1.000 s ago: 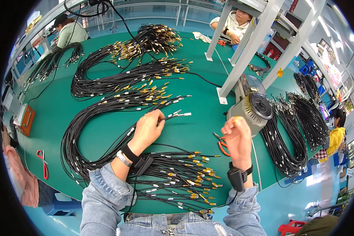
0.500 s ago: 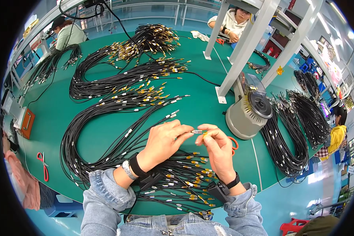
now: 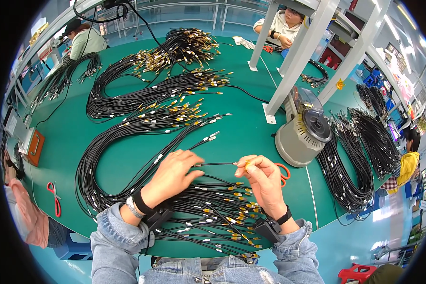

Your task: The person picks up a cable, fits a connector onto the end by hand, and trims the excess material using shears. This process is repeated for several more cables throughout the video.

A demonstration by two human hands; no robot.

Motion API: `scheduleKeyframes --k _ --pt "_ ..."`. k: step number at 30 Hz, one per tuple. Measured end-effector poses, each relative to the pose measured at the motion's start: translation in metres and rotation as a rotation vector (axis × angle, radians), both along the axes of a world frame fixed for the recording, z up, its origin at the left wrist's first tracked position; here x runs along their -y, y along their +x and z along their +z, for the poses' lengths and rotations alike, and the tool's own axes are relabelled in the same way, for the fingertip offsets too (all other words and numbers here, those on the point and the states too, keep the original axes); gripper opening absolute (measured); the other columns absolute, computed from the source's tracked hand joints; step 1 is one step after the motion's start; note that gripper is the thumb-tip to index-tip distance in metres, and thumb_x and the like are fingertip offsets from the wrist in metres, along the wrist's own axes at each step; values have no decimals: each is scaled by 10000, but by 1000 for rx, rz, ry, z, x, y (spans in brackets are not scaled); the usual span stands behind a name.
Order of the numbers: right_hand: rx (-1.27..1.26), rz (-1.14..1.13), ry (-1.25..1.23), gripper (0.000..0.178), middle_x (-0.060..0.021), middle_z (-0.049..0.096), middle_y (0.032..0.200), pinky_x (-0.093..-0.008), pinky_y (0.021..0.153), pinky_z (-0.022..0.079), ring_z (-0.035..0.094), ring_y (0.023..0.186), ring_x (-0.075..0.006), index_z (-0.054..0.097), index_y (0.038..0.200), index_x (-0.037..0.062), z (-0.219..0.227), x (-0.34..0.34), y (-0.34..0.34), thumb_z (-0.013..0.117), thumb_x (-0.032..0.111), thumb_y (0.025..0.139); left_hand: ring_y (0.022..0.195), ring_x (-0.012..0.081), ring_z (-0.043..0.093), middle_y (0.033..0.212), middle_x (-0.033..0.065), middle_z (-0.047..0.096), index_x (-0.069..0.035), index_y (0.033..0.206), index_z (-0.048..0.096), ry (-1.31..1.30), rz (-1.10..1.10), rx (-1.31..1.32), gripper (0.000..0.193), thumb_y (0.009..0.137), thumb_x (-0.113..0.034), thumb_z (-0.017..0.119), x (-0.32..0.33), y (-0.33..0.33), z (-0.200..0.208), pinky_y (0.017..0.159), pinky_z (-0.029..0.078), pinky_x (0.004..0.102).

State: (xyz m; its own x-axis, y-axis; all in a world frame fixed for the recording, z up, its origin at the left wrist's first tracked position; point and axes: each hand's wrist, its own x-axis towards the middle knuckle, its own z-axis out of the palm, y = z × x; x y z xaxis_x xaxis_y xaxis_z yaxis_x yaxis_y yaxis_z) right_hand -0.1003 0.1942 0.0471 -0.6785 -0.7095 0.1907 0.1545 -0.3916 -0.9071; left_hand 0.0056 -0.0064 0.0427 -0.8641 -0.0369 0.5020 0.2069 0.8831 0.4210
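My right hand (image 3: 261, 176) pinches the tip of a black cable (image 3: 217, 164), where a bit of yellow shows between the fingers. From there the cable runs left, level, toward my left hand (image 3: 175, 171). That hand is open above the near cables, its thumb and fingers apart and the fingertips blurred; the cable passes behind or beside them. Under both hands spreads a bundle of black cables (image 3: 208, 201) with white labels and yellow-tagged ends. The bundle curves round to the left in a wide loop (image 3: 87, 165). Scissors with orange handles (image 3: 284, 174) lie partly hidden behind my right hand.
A grey round machine (image 3: 296, 142) stands right of my hands, beside white metal posts (image 3: 288, 85). More cable bundles (image 3: 348, 184) hang over the right edge. Red-handled scissors (image 3: 57, 203) lie at the left on the green table (image 3: 251, 118). Other people sit around it.
My left hand has let go of the cable end and moved left and slightly down, its fingers spreading. The right hand stays nearly in place, keeping its pinch.
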Motion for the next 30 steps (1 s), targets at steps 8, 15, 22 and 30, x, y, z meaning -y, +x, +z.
scheduleKeyframes --k 8,15,22,30 --pt "55 33 -96 94 -116 556 1006 -307 731 452 562 769 -169 546 821 8 7 -4 3 521 78 878 667 224 607 768 84 627 -24 864 631 443 -145 -49 107 770 -67 663 -44 -21 12 568 476 300" --pt "-97 -103 13 98 -74 513 928 -275 684 408 495 710 -129 524 787 9 3 -5 5 535 67 865 566 193 584 710 69 616 -36 839 628 148 -31 -345 172 694 -9 714 -46 -23 7 487 453 267" --pt "15 -22 111 67 1 520 876 -197 665 391 467 740 -48 563 830 14 -3 -4 12 589 67 861 549 185 577 701 52 618 -42 841 621 -21 9 -422 212 663 9 725 -48 -22 2 468 432 261" --pt "93 -27 182 84 39 538 801 -177 622 372 463 710 -20 586 822 19 4 -6 13 608 90 860 532 172 564 688 34 609 -48 890 598 -112 4 -455 283 650 3 739 -50 -20 1 435 384 263"
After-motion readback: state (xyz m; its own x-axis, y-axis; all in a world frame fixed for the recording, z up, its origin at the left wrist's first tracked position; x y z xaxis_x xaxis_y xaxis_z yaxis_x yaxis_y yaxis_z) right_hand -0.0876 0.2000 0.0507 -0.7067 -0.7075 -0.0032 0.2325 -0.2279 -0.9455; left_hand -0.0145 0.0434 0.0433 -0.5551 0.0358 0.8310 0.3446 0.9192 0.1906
